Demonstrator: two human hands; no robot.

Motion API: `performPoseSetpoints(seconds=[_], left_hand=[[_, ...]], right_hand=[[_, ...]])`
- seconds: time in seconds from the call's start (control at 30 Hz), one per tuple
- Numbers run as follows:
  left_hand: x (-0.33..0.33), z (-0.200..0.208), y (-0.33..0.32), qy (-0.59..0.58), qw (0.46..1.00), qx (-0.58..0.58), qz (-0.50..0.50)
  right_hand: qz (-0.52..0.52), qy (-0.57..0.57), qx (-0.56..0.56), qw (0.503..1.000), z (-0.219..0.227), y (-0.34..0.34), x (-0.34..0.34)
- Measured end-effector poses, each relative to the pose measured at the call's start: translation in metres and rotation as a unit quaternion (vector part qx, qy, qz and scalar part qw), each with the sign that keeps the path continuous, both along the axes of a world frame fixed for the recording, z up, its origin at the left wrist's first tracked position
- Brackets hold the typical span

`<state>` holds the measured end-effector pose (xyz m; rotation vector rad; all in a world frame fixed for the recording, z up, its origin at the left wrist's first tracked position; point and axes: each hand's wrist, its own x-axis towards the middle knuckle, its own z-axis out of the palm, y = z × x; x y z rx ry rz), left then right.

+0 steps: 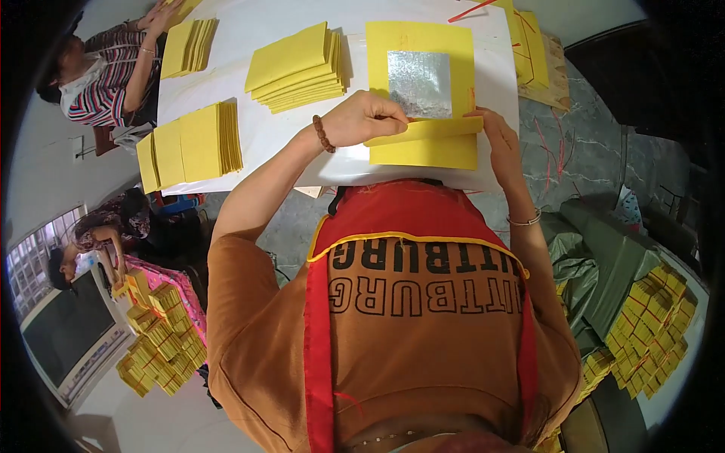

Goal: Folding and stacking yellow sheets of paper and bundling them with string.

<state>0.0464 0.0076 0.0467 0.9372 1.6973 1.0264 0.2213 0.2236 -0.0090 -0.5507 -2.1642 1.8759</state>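
A yellow paper sheet (421, 36) with a silver foil square (420, 81) on it lies in front of me on the white table (302, 160). Its near part is turned up into a folded strip that covers the lower end of the foil. My left hand (368, 119), a beaded bracelet at its wrist, is closed in a pinch on the left end of the strip. At the right end, my right hand (500, 140) grips the fold between thumb and fingers. More yellow paper lies flat just below the strip.
Stacks of folded yellow paper stand left of the sheet (296, 66), at the table's left edge (198, 145) and far left (189, 47). A co-worker (106, 83) sits beyond that edge. Another person (106, 230) bends over tied yellow bundles (162, 332). More bundles (653, 328) lie right.
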Motion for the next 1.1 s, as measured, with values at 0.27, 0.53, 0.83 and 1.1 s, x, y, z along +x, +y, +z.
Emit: performPoseSetpoints(seconds=[0.27,0.53,0.83,1.1], left_hand=[[-0.006,0.000,0.003,-0.034,0.999,-0.015,-0.022],[-0.005,0.006,0.001,-0.042,0.999,-0.025,-0.014],[-0.011,-0.007,-0.026,0.384,0.915,0.077,-0.095],[0.014,0.006,-0.029,0.597,0.781,0.147,-0.107]], right_hand=[[0.012,0.019,-0.029,0.999,-0.004,0.003,0.003],[0.096,0.072,0.260,0.958,0.012,-0.002,-0.002],[0.016,0.054,0.053,0.997,-0.011,-0.001,-0.010],[0.152,0.138,0.458,0.865,0.038,0.006,-0.005]])
